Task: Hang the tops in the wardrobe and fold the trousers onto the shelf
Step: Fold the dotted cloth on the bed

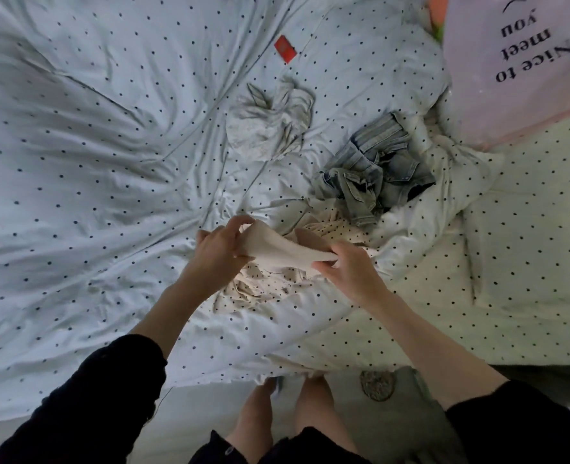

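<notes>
A cream garment (283,251) with dark dots is stretched between my hands just above the bed. My left hand (221,251) pinches its left end. My right hand (347,267) grips its right end, fingers curled round the cloth. The rest of it lies bunched on the bed below my hands. A crumpled pale denim garment (374,175) lies further back to the right. A crumpled light grey garment (270,125) lies behind, near the middle of the bed.
The bed's white duvet (93,162) with dark dots is rumpled and fills the left. A small red card (285,49) lies at the back. A dotted pillow (528,236) and a pink "Nice to meet you" cushion (528,61) are on the right. My legs stand at the bed's edge.
</notes>
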